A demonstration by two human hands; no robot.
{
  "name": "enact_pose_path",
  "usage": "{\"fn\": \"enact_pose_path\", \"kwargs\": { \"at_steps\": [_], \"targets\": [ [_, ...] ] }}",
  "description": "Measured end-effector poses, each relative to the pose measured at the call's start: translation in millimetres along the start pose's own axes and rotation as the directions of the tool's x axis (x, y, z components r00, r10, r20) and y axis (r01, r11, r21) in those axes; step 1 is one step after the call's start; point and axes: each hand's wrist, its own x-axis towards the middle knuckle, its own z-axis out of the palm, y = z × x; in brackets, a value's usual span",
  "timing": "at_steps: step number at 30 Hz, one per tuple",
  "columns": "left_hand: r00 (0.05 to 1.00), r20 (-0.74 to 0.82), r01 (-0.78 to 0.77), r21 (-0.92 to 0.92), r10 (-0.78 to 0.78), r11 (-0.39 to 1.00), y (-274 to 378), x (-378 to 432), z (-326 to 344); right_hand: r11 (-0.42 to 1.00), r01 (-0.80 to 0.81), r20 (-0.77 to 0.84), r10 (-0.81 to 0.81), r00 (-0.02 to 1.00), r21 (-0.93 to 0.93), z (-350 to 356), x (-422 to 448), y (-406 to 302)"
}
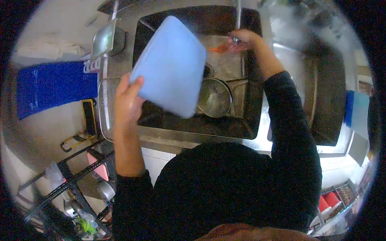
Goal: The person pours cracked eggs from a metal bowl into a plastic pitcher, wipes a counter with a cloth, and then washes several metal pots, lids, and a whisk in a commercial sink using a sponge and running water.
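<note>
My left hand (128,98) grips the near-left corner of a light blue, flat rectangular board or tray (172,66), tilted above a dark-walled metal sink (199,129). Across the sink, my right hand (241,39) is closed on a small orange thing (219,48), too blurred to name. It is close to the lower end of an upright metal pipe, apparently a tap (238,15). On the sink floor lies a round metal pan or strainer (214,98) with a long handle; the blue piece hides part of what is around it.
A wire basket (106,105) stands at the sink's left rim, with a metal-and-glass container (104,39) behind it. Steam (295,24) rises over the counter at the right. Lower left, a dark rack (69,180) holds several kitchen items, among them a pink board (98,165).
</note>
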Motion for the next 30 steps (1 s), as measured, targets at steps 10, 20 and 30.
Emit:
{"fn": "enact_pose_path", "kwargs": {
  "at_steps": [10, 20, 30],
  "targets": [
    [0.939, 0.100, 0.343, -0.222, -0.329, 0.913, -127.9, 52.7, 116.8, 0.996, -0.054, 0.067, 0.049, 0.997, 0.067, 23.1, -16.3, -17.7],
    [0.988, 0.016, 0.140, -0.469, -0.151, 0.872, -201.6, 118.6, 149.4, 0.990, -0.049, 0.047, 0.056, 0.997, -0.133, 3.2, -19.5, -16.7],
    [0.922, 0.298, -0.343, 0.340, 0.246, 0.876, -131.7, 52.8, 126.0, 0.944, 0.317, -0.055, -0.313, 0.948, 0.093, -19.0, 22.7, 36.9]
  ]
}}
